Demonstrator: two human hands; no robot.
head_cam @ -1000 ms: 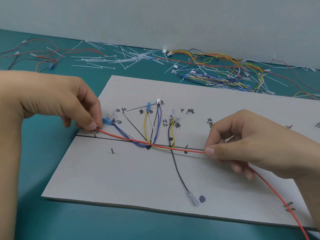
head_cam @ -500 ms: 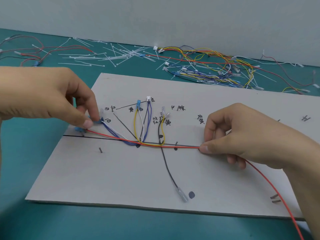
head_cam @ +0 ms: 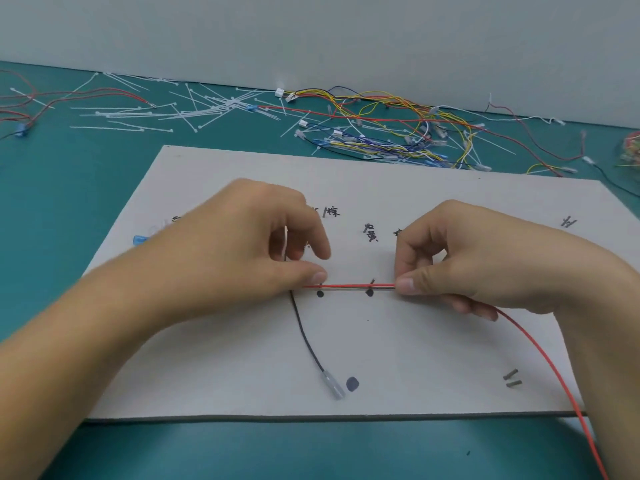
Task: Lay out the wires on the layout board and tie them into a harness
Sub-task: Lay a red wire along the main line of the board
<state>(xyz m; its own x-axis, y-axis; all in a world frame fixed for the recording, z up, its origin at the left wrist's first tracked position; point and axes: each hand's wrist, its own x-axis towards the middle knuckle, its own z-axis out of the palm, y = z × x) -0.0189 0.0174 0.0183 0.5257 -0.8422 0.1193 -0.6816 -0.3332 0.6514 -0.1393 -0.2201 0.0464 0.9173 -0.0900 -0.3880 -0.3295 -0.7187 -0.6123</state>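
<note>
A grey layout board (head_cam: 433,341) with hand-written marks and black dots lies on the teal table. A red wire (head_cam: 349,286) runs taut along the board's drawn line between my two hands. My left hand (head_cam: 242,251) pinches it at its left, covering the bundle of laid wires. My right hand (head_cam: 460,258) pinches the red wire at its right; the wire's free length (head_cam: 540,355) trails off the board's front right corner. A black wire (head_cam: 304,337) curves down from under my left hand to a clear terminal (head_cam: 333,389). A blue terminal (head_cam: 139,240) peeks out beside my left wrist.
White cable ties (head_cam: 180,110) lie scattered at the back left. A tangle of yellow, blue, red and white wires (head_cam: 391,133) sits at the back right. More red wires (head_cam: 20,109) lie at the far left. A grey wall stands behind the table.
My left hand slid right along the red wire from the board's left end to the middle and now covers the laid wires. The right hand keeps its pinch. The camera shifted nearer.
</note>
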